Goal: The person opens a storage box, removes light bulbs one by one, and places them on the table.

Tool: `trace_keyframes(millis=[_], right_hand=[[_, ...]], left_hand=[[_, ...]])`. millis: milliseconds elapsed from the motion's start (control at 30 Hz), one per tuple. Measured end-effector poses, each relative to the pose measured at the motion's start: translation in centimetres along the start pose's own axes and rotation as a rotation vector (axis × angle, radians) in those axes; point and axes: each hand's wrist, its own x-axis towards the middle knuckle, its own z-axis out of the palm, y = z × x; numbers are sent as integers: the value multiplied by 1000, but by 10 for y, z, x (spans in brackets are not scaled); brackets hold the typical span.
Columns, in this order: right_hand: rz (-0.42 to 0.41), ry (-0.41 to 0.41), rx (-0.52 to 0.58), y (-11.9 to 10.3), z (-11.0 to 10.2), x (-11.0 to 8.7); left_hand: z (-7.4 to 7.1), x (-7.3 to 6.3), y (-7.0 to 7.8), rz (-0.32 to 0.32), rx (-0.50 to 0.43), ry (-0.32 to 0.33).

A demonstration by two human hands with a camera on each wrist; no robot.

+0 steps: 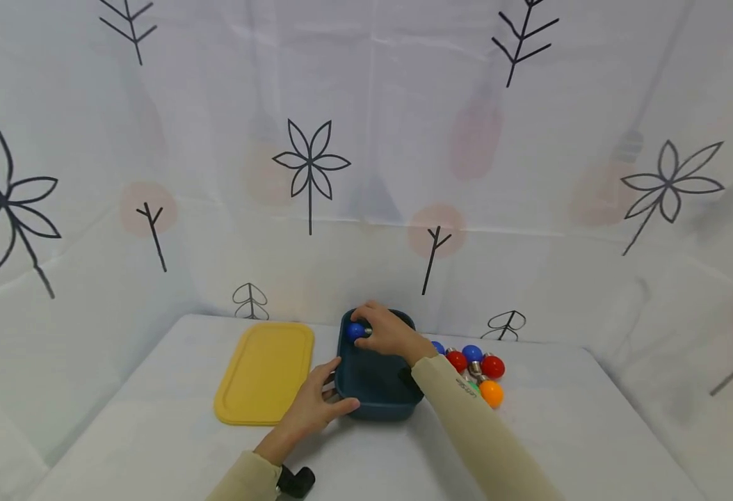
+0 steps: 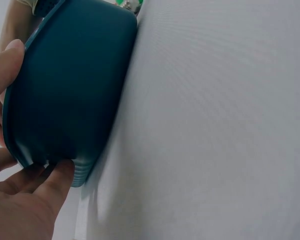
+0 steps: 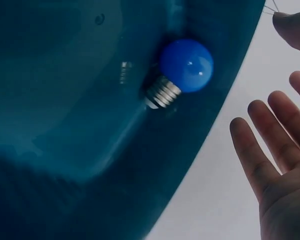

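Observation:
A dark teal plastic bin stands in the middle of the table. My left hand rests at its near left corner. In the left wrist view, thumb and spread fingers touch the bin's rim and outer wall. Over the bin's far left part reaches my right hand. One blue light bulb with a silver screw base lies inside against the wall. In the right wrist view, the right hand's fingers are straight and spread, apart from the bulb, with nothing between them.
Left of the bin lies a yellow lid. To its right is a group of coloured bulbs, including a red bulb, an orange bulb and a blue bulb. A patterned white curtain hangs behind the table.

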Motion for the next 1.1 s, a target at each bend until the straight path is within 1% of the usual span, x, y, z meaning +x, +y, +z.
trace_keyframes(millis=[167, 300, 533, 700, 900, 1100], right_hand=[[22, -16, -26, 2, 5, 7], [47, -46, -59, 4, 10, 11], [109, -84, -27, 7, 16, 15], [152, -100, -33, 12, 23, 17], [155, -94, -54, 18, 29, 18], [158, -96, -30, 18, 29, 19]], left_hand=[[-1, -1, 0, 2, -8, -5], [-1, -1, -1, -5, -6, -6], [-1, -1, -1, 0, -4, -5], [0, -1, 0, 5, -4, -19], [0, 0, 1, -3, -16, -22], [-2, 0, 2, -3, -22, -19]])
